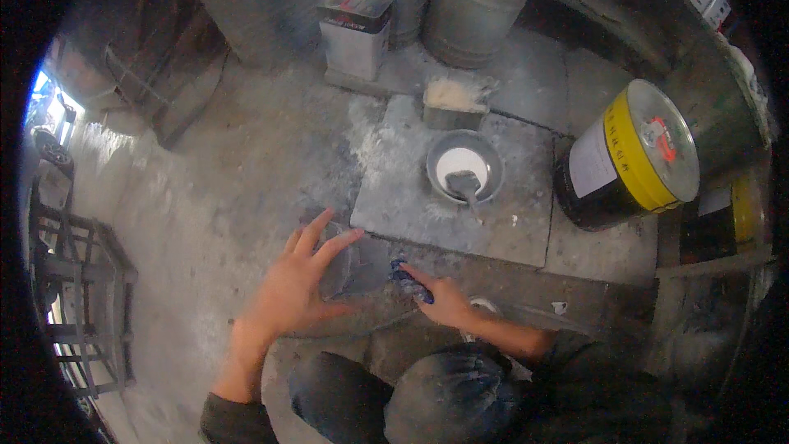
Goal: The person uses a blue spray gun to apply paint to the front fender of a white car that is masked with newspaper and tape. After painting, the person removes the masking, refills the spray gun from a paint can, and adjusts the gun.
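My left hand (297, 284) is open, its fingers spread over the edge of a grey, box-like piece (362, 267) with a smooth face. Whether the fingertips touch it or hover just above is unclear. On the piece's right side, my right hand (448, 302) is closed around a short dark-blue object (409, 281) with pale smears; its exact kind cannot be made out. Its far end is close to the grey piece. Beyond the hands, a grey bowl (436, 146) holds white material (457, 161), with a dark scoop-like tool (463, 184) resting in it.
Behind the bowl stands a rectangular tub (454, 117) topped with pale powder. A black and yellow drum (629, 160) is at right. Farther back are a rectangular metal can (355, 41) and large grey drums (477, 8). A metal rack (82, 296) lines the left side.
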Available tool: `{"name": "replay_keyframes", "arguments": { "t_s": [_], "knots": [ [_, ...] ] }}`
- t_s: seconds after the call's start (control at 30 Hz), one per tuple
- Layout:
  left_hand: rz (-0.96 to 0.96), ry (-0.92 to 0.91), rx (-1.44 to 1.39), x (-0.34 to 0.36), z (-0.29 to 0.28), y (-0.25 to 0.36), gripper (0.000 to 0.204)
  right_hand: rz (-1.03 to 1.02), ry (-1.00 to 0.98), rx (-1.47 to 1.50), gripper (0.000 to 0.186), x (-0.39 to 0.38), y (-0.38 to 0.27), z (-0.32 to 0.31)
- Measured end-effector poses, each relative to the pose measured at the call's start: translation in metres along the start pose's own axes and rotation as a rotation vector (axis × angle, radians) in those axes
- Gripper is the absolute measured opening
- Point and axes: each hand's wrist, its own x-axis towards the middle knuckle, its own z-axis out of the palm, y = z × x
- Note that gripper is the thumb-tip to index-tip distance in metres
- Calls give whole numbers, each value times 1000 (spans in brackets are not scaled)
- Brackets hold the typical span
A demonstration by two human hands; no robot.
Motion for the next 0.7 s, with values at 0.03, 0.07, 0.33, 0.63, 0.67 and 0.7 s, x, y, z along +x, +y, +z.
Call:
{"name": "replay_keyframes", "arguments": {
  "t_s": [0.03,0.07,0.33,0.63,0.67,0.7],
  "knots": [
    [9,-39,-11,-2,-4,-6,84,42,-37,-37,75,-1,-4,-3],
    [19,-77,-23,-4,-6,-12,87,84,-74,-75,76,-2,-12,-9],
    [-485,-12,-347,3,-15,9,93,226,1,-180,70,-5,-10,-16],
    [-187,226,-826,-35,-9,-25,108,-104,132,9,62,-6,-1,-26],
    [-192,228,-828,-39,-6,-32,107,-10,82,46,62,-8,-6,-31],
    [-198,231,-830,-41,-2,-37,107,84,32,81,61,-11,-10,-37]
  ]
}}
